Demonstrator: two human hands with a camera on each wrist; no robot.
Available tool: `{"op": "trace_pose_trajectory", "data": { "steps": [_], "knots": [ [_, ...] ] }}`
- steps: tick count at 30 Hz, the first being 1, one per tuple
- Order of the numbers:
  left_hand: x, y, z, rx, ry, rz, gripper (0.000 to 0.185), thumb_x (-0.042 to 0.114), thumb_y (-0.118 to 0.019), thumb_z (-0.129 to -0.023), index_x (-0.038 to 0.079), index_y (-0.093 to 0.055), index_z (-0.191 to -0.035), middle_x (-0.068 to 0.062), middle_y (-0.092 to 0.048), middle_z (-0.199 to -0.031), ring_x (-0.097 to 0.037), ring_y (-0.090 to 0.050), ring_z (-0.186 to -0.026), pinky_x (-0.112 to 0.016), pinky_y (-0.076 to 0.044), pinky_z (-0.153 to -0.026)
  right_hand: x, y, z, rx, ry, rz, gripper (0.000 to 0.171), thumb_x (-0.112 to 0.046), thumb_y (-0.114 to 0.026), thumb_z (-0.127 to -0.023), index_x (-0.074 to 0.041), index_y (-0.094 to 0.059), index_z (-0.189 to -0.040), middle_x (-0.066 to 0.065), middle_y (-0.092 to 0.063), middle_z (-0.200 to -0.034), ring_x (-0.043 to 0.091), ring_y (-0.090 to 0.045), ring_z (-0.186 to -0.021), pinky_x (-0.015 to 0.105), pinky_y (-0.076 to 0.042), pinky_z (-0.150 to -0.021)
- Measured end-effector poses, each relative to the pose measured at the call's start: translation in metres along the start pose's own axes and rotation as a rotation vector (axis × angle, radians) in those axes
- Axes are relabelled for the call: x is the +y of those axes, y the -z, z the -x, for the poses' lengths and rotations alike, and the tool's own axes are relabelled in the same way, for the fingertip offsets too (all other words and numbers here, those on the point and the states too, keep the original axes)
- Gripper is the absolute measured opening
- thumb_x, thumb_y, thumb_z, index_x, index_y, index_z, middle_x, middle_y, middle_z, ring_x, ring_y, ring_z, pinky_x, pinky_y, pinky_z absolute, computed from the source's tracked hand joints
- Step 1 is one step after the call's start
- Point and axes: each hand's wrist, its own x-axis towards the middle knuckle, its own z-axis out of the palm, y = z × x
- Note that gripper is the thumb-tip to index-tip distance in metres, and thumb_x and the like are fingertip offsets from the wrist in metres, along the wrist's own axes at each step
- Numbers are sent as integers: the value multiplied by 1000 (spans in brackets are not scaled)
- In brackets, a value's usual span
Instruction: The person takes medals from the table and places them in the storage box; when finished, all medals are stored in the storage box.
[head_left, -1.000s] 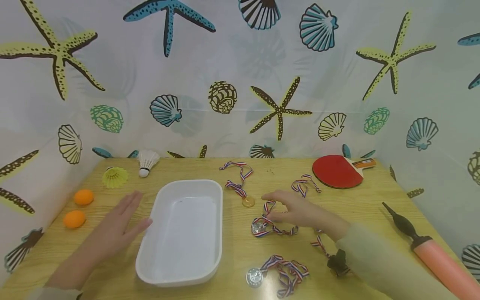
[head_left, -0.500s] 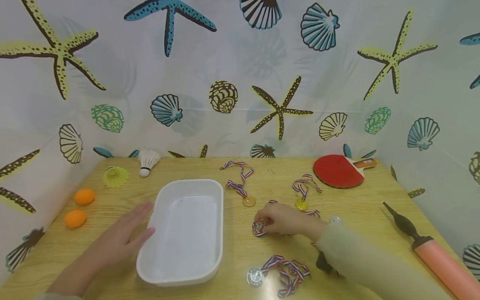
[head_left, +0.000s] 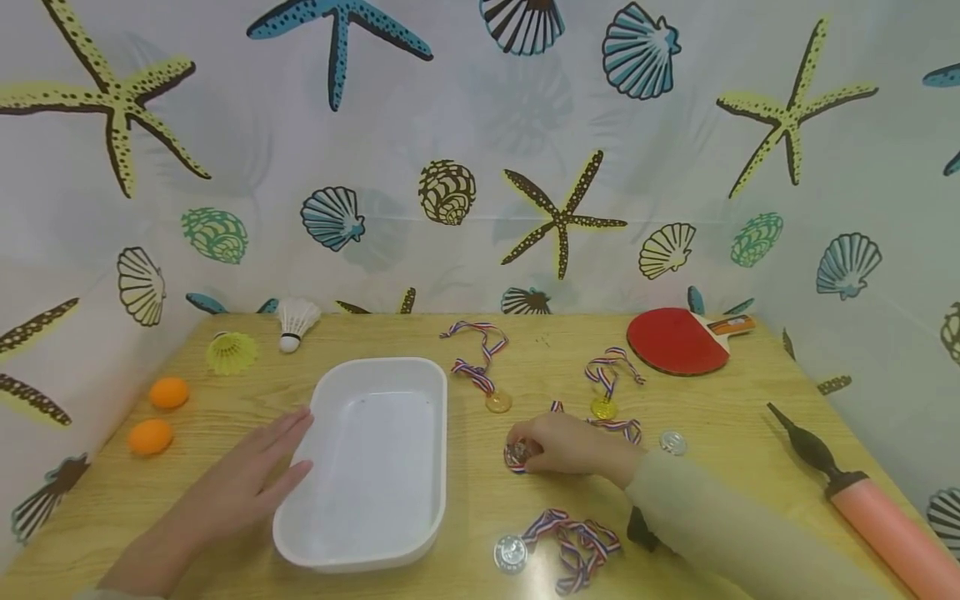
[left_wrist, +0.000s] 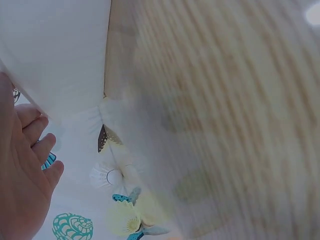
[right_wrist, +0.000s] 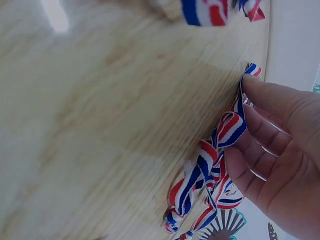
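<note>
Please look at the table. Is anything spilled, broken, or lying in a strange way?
Nothing looks spilled or broken. The medals lie scattered with tangled ribbons, and the white tray holds nothing. The right hand grips a silver medal; the left hand rests flat against the tray.

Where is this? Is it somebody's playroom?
Probably a small set-up corner rather than a playroom: a wooden table closed in on three sides by a seashell-and-starfish curtain. Sports things lie about, such as a red table tennis bat and ribbon medals; the right hand pinches a silver medal.
</note>
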Motion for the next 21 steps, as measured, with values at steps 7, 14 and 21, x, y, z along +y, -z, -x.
{"op": "trace_pose_trajectory", "data": {
  "steps": [7, 14, 21],
  "knots": [
    [0, 1, 2, 2, -3, -19, 64, 45, -40, -96, 2, -30, -143, -15, -26, -148, -38, -24, -132, -55, -19, -105, 3, -2, -2, 42, 19, -35, 24, -9, -72, -79, -13, -55, -95, -4, -48, -81, 9, -46, -71, 22, -43, -60],
    [5, 4, 3, 6, -10, -24, 64, 45, -39, -96, 2, -30, -143, -16, -26, -147, -38, -24, -132, -55, -20, -105, 3, 5, 0, 100, 40, -87, 18, 0, -67, -81, -11, -53, -78, -3, -50, -75, 10, -46, -66, 24, -41, -56],
    [5, 5, 3, -2, -13, -24, 64, 45, -40, -96, 2, -30, -143, -16, -26, -147, -38, -23, -132, -54, -19, -106, 6, 12, 6, 80, -44, -186, 14, -3, -62, -86, -13, -56, -78, -7, -55, -73, 9, -50, -66, 25, -45, -59]
  ]
}}
